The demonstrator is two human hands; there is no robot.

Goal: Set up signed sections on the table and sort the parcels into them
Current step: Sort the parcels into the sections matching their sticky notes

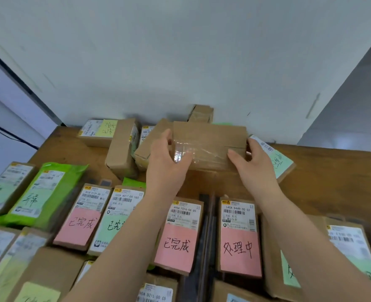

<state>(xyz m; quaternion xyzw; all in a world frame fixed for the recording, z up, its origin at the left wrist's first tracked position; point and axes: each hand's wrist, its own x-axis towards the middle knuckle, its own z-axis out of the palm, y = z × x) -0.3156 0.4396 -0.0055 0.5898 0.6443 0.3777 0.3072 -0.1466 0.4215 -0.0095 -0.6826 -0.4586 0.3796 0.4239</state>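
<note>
A brown cardboard box point(210, 140) sealed with clear tape is at the far middle of the wooden table point(332, 171). My left hand point(166, 158) grips its left end and my right hand point(253, 162) grips its right end, thumbs over the near face. Whether it rests on the boxes below it or is held above them, I cannot tell. Parcels with coloured handwritten notes lie in front: a pink-noted box point(180, 234), another pink-noted box point(239, 238) and a green-noted parcel point(278, 159) partly under my right hand.
More boxes point(119, 147) are piled at the back left against the white wall. A green plastic mailer point(43, 192) lies at the left. Several labelled parcels crowd the near side. Bare wood shows at the right of the table.
</note>
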